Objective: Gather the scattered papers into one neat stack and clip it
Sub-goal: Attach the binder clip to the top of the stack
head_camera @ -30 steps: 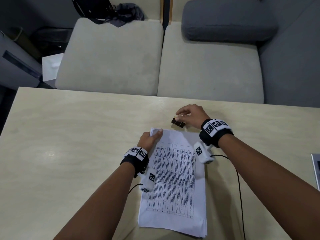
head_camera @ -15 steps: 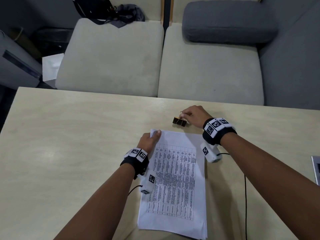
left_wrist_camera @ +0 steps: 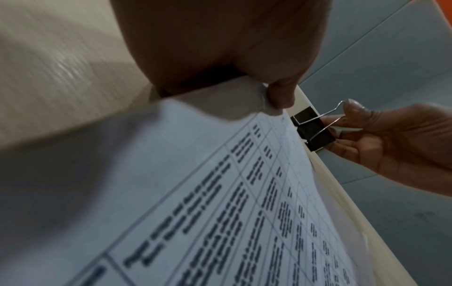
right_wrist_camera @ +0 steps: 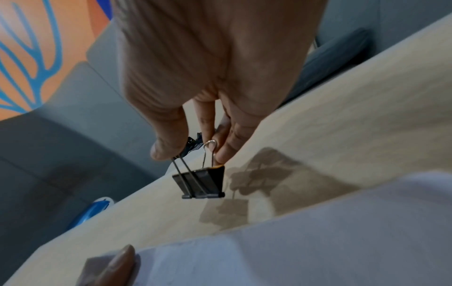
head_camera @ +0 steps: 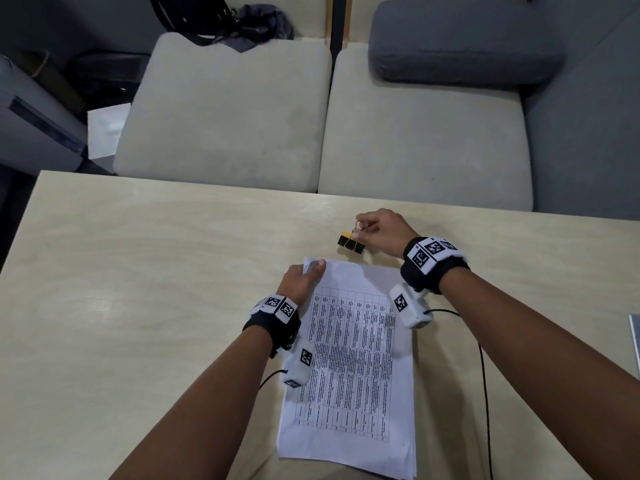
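Note:
A stack of white printed papers (head_camera: 349,368) lies on the pale wooden table (head_camera: 138,289), its top sheet a table of text. My left hand (head_camera: 304,277) pinches the stack's far left corner (left_wrist_camera: 259,94) between thumb and fingers. My right hand (head_camera: 379,228) pinches the wire handles of a black binder clip (head_camera: 350,243), which hangs just above the table beyond the stack's far edge. The right wrist view shows the clip (right_wrist_camera: 204,181) dangling from my thumb and fingers, its shadow on the table. The left wrist view shows the clip (left_wrist_camera: 314,131) close to the paper's edge.
Two beige seat cushions (head_camera: 225,112) and a grey bolster (head_camera: 460,43) lie beyond the table's far edge. A black bag (head_camera: 214,19) sits behind them. A grey object (head_camera: 635,337) pokes in at the table's right edge. Cables (head_camera: 485,393) trail from the wrist cameras.
My right hand has lifted the binder clip off the table by its handles. The left hand stays on the stack's corner.

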### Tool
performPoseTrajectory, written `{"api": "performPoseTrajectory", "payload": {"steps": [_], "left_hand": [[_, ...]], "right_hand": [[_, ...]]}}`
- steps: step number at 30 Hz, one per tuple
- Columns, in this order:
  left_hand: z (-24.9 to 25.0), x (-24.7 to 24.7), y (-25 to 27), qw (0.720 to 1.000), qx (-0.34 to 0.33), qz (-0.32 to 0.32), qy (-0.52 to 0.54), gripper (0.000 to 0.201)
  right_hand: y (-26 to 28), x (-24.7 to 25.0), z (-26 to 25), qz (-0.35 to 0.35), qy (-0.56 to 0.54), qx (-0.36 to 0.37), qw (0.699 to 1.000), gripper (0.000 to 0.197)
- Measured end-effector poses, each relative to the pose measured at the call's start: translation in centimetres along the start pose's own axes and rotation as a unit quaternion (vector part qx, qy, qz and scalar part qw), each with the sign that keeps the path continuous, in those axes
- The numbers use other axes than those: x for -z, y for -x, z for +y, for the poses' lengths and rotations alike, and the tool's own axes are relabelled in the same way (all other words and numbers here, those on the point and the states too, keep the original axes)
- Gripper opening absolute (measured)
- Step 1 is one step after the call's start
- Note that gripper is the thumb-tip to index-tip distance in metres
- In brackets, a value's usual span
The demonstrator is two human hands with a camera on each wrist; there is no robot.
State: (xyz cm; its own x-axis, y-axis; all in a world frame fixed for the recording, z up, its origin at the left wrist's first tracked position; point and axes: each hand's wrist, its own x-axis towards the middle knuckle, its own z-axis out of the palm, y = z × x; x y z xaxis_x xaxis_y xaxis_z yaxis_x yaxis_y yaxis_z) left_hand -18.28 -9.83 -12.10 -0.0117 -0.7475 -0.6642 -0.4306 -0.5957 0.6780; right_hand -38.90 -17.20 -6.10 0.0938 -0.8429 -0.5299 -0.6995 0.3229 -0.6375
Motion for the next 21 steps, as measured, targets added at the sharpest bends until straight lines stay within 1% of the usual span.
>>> {"api": "performPoseTrajectory", "payload": {"steps": [2, 4, 7, 8, 11, 12, 16, 19, 21], "left_hand": [[0.0, 0.0, 0.1, 1.0, -0.009, 0.003, 0.004, 0.041], [0.0, -0.1, -0.1, 1.0, -0.028, -0.001, 0.01, 0.044], [-0.2, -0.1, -0.3, 1.0, -0.016, -0.001, 0.009, 0.048], [-0.4, -0.1, -0.5, 1.0, -0.011, -0.001, 0.008, 0.051], [-0.6, 0.0, -0.6, 1.0, -0.01, -0.001, 0.01, 0.08], [-0.6, 0.0, -0.6, 1.0, -0.009, -0.001, 0.007, 0.086], [-0.3, 0.1, -0.2, 1.0, -0.01, -0.005, 0.005, 0.099], [-0.7, 0.0, -0.6, 1.0, -0.009, -0.002, -0.001, 0.099], [-0.6, 0.0, -0.4, 1.0, -0.016, -0.005, -0.011, 0.097]], "right_hand": [[0.0, -0.1, 0.3, 0.005, -0.039, -0.008, 0.999, 0.054], [-0.1, -0.2, 0.5, 0.008, -0.08, -0.016, 0.997, 0.054], [0.0, -0.2, 0.9, 0.012, -0.132, -0.021, 0.991, 0.052], [0.1, -0.2, 0.8, 0.012, -0.148, -0.024, 0.989, 0.052], [0.4, 0.0, 0.6, 0.007, -0.202, -0.035, 0.979, 0.053], [0.4, 0.0, 0.7, 0.007, -0.218, -0.036, 0.975, 0.053], [0.4, 0.1, 0.9, 0.028, -0.22, -0.039, 0.974, 0.051], [0.6, 0.5, 0.9, 0.067, -0.179, -0.027, 0.981, 0.042], [0.8, 0.8, 0.8, 0.08, -0.184, -0.009, 0.98, 0.035]]}}
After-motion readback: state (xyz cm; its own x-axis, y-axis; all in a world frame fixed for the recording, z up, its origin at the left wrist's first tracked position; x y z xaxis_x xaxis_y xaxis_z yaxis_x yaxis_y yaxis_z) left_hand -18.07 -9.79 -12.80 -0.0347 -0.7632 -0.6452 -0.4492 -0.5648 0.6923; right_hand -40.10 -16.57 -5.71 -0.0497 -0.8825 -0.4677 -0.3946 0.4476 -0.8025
